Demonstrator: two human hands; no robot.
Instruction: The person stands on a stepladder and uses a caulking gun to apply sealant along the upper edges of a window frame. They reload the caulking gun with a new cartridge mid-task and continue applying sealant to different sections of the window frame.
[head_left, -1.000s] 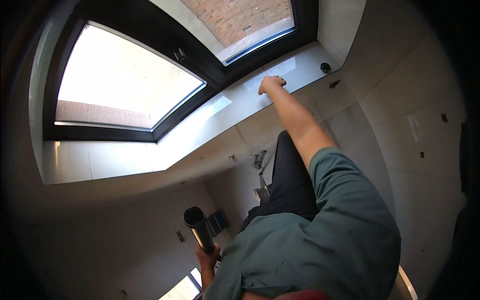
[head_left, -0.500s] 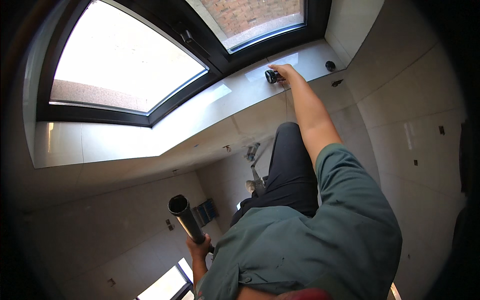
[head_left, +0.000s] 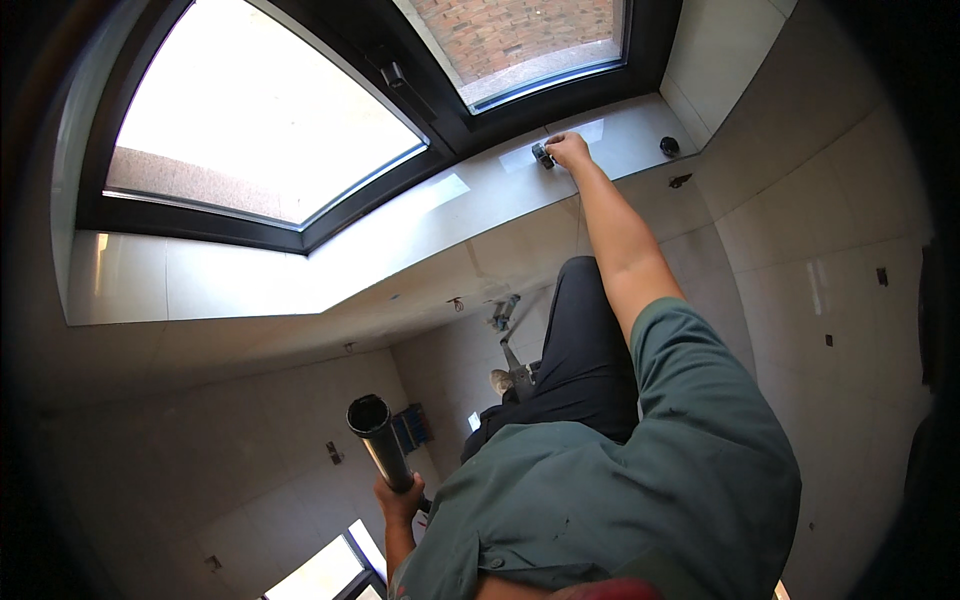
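Over the windowsill, the person's right hand has its fingertips against a small dark fitting, set between the windowsill's front edge and the window frame. A long pale stretch leaves room to its left; towards the windowsill's right end sits a round black piece. Well below the windowsill, the left hand wraps a black tube, open end up. That tube's lower end is hidden; whether the right fingers pinch the fitting or only touch it, I can't tell.
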